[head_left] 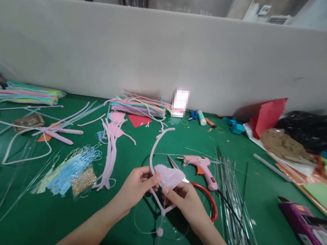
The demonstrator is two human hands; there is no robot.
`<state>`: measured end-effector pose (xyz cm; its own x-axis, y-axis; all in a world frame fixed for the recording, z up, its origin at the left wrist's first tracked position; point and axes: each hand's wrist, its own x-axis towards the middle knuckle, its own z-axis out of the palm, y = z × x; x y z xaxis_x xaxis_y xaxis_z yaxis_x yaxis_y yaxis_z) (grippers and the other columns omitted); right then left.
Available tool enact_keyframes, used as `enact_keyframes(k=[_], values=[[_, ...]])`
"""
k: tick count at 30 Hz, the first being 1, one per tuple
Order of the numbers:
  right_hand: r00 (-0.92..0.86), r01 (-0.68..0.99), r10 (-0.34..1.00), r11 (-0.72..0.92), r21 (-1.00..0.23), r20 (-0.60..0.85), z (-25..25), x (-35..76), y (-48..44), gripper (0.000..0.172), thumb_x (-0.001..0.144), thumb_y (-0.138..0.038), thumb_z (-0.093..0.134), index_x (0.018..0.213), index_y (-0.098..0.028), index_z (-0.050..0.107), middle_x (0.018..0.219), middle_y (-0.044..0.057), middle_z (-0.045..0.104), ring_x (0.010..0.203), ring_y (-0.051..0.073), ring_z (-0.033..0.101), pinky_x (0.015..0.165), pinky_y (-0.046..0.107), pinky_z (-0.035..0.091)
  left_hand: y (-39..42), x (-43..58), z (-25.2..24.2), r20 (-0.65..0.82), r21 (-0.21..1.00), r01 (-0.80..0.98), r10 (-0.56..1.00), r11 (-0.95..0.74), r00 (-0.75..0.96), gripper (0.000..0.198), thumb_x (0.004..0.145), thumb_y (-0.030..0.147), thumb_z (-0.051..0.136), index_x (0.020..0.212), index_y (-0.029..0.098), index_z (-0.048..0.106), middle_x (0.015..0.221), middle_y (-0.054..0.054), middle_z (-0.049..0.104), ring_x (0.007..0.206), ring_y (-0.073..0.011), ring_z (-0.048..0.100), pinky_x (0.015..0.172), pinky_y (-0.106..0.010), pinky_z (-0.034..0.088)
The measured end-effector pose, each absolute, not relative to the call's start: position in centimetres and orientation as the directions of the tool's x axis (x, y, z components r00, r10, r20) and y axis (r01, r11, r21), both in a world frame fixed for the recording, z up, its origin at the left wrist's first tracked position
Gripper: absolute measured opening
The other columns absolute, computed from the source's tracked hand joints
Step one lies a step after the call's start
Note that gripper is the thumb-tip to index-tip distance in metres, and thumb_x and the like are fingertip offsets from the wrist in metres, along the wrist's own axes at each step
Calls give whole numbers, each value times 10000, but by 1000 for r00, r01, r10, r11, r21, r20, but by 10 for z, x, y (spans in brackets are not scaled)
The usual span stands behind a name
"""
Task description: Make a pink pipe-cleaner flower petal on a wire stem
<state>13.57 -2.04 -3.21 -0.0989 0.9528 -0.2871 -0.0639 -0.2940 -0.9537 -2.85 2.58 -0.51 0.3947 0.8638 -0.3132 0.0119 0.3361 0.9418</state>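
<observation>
Both my hands meet over the green table [59, 220] at a pink fan-shaped piece [169, 174] made of pipe cleaners, fixed on a curved pale pink headband [153, 148]. My left hand [135, 186] pinches the fan's left edge and the band. Fingers of my right hand [184, 201] pinch its lower right side. A small pompom [159, 231] hangs on a strand below the band.
Red-handled scissors [203, 195] and a pink glue gun [203, 167] lie just behind my right hand. Thin wires [232, 188] are spread to the right, pink strips [110, 152] and blue tassels [69, 168] to the left. Pipe cleaner stacks [138, 105] sit by the grey wall.
</observation>
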Motion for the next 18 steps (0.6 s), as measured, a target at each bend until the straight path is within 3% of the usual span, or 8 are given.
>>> enact_keyframes(k=[7, 13, 18], values=[[-96, -62, 949, -307, -950, -301, -28, 134, -18, 338, 704, -467, 743, 720, -139, 661, 572, -5, 609, 523, 103, 526, 536, 224, 415, 29, -30, -9, -275, 951, -37, 894, 307, 355, 323, 766, 443, 679, 843, 135, 620, 767, -14, 613, 638, -107, 543, 608, -218, 424], [-88, -37, 950, -302, -952, -298, -33, 132, -19, 357, 734, -486, 709, 706, -137, 639, 579, 3, 613, 526, 110, 538, 529, 228, 418, 34, -33, -7, -263, 955, -56, 921, 290, 288, 296, 789, 428, 655, 843, 139, 625, 698, 10, 577, 614, -92, 529, 569, -190, 408], [-113, 39, 954, -275, -961, -277, -33, 131, -14, 393, 758, -523, 667, 816, -135, 662, 608, 15, 619, 551, 140, 564, 533, 253, 450, 34, -34, -10, -265, 954, -68, 926, 292, 269, 298, 760, 425, 683, 767, 135, 612, 635, 12, 578, 584, -91, 526, 556, -187, 413]])
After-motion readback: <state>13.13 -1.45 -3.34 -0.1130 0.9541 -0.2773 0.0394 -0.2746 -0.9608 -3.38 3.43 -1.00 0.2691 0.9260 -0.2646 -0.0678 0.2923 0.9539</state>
